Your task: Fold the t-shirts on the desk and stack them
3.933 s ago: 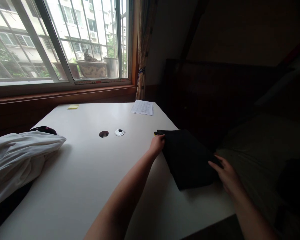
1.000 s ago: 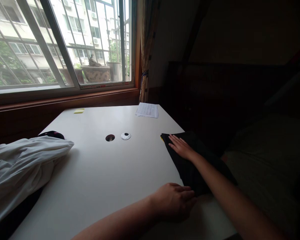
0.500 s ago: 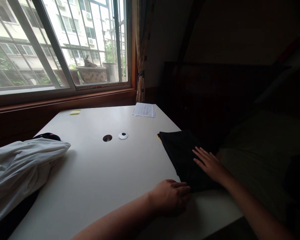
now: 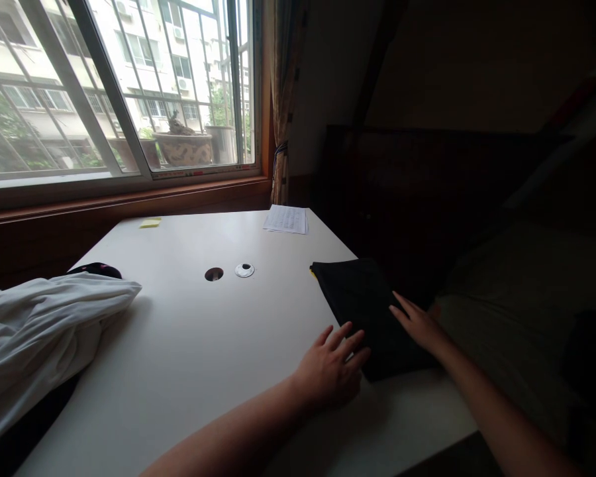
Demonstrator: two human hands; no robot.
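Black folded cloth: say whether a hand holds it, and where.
Nothing is gripped. The left hand lies open against the black folded cloth at its near edge; the right hand rests flat on its right side.

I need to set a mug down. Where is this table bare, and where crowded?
Bare: the wide middle of the table, between the white cloth, the cable hole and the left hand. Crowded: the right edge, with the black folded cloth and right hand.

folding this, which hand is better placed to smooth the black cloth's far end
Likely the right hand: it lies on the black cloth, fingers pointing at its far end. The left hand sits at the near edge, mostly on the table.
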